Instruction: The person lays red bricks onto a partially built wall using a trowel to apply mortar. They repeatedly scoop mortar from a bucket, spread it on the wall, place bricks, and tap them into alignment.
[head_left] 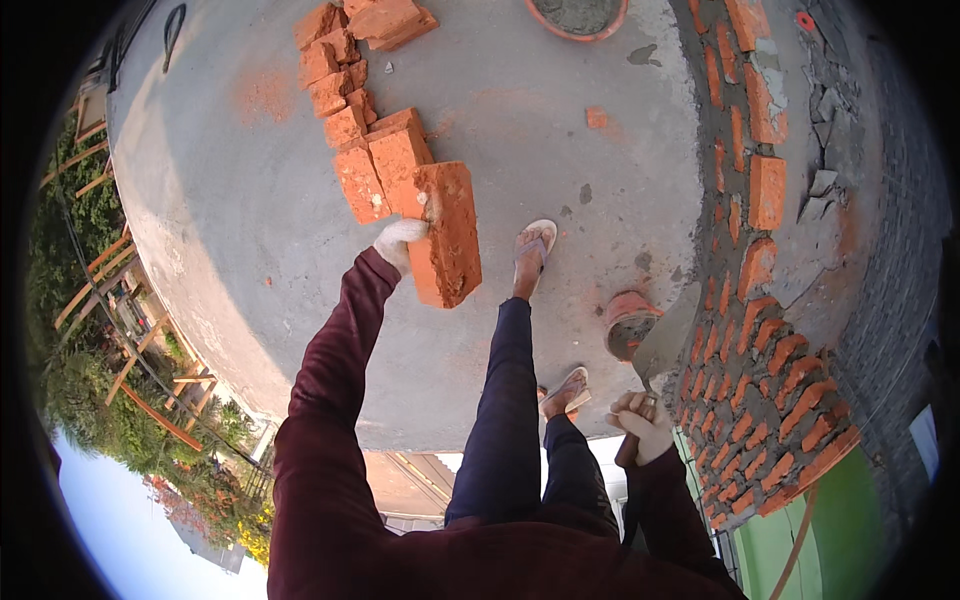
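Note:
My left hand (399, 243), in a pale glove, is closed on the edge of an orange brick (447, 240) with a rough, chipped face. That brick is at the near end of a row of stacked bricks and broken pieces (362, 182); whether it touches them I cannot tell. On the right, my gloved right hand (645, 424) grips the handle of a trowel (668, 338), whose grey blade extends away from me. The blade is close to a brick wall (745, 400) with grey mortar joints and partly hides a small reddish bucket (630, 322) holding mortar.
A larger basin of mortar (582, 14) stands at the far side of the grey concrete floor (500, 110). Loose brick bits (596, 117) lie about. My sandalled feet (535, 250) are between the bricks and the wall. Beyond the floor's left edge are trees and wooden poles (110, 270).

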